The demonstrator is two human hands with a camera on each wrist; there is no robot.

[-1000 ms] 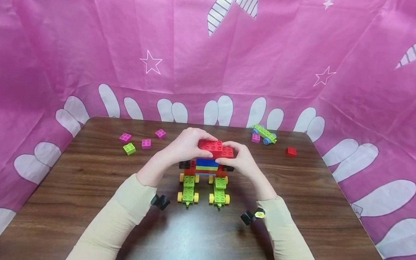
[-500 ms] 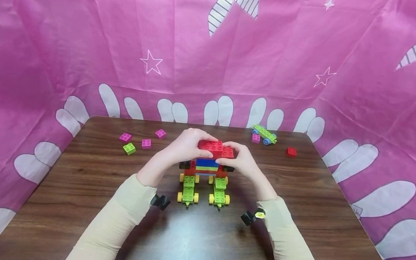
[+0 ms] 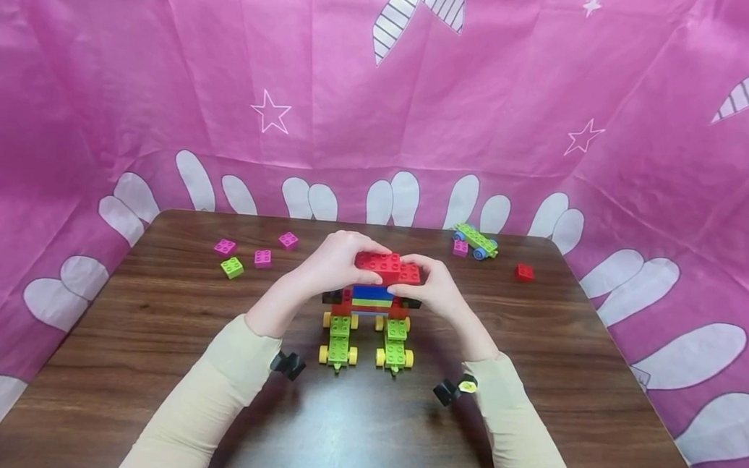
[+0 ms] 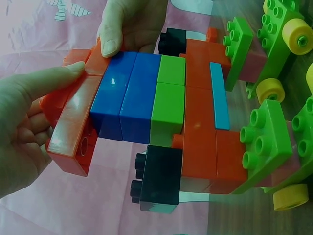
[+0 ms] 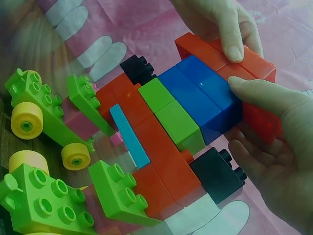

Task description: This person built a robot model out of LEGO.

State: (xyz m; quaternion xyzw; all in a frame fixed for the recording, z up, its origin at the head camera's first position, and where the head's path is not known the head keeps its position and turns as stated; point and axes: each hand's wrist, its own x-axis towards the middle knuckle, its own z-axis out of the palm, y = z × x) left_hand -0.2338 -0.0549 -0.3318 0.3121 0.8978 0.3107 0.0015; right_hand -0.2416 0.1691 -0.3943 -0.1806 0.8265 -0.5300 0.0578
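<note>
A figure of toy building bricks stands on the table in the head view, topped by red bricks (image 3: pixel 382 265). My left hand (image 3: pixel 336 262) grips these red bricks from the left, thumb on the near face. From the right, my right hand (image 3: pixel 437 289) holds their other end, its thumb also in front. Under them come blue bricks (image 4: pixel 128 93), then light green ones (image 4: pixel 168 100), then a wider red section (image 4: pixel 200 112) with a thin blue piece (image 5: pixel 129 136). Black bricks (image 5: pixel 217 176) stick out on both sides. Light green wheeled bases (image 3: pixel 338 344) with yellow wheels carry the figure.
Pink bricks (image 3: pixel 263 258) and a light green brick (image 3: pixel 231 267) lie at the back left. At the back right are a green car base (image 3: pixel 476 241) with blue wheels, a pink brick (image 3: pixel 460 248) and a red brick (image 3: pixel 525 273). A pink patterned cloth (image 3: pixel 336 130) hangs behind the table.
</note>
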